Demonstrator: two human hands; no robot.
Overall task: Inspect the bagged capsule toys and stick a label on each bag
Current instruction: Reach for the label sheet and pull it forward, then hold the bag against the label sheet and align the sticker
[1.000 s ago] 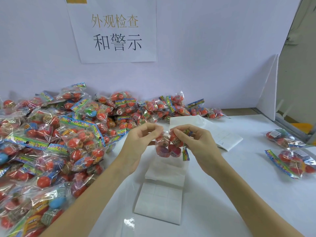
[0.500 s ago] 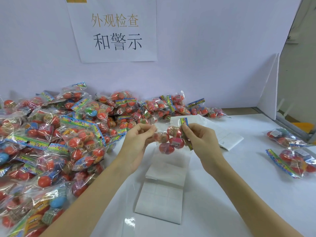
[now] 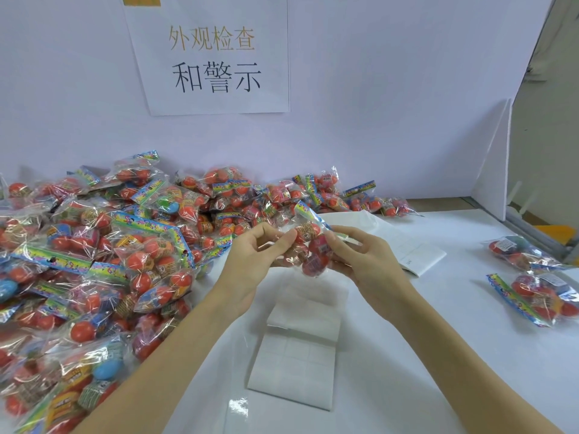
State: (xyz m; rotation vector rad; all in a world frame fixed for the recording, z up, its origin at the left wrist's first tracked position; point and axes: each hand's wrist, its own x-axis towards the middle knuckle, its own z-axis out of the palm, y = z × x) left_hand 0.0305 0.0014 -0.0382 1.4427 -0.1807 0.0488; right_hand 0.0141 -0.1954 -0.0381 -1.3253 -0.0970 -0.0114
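Bagged toys (image 3: 94, 261) heaped on white table (image 3: 438, 324).

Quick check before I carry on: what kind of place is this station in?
Likely a factory inspection and labelling bench. A printed sign on the partition reads "外观检查和警示", a big heap of bagged capsule toys waits on the white table, and a label sheet lies below the bag held in both hands.

we see two bare forearms coming in from the near edge, with no sleeves showing on either one. the left hand (image 3: 250, 264) and the right hand (image 3: 369, 264) wear no gloves. we spot no rings, watch or bands at the wrists or on the fingers. the nails we can make out look short and plain.
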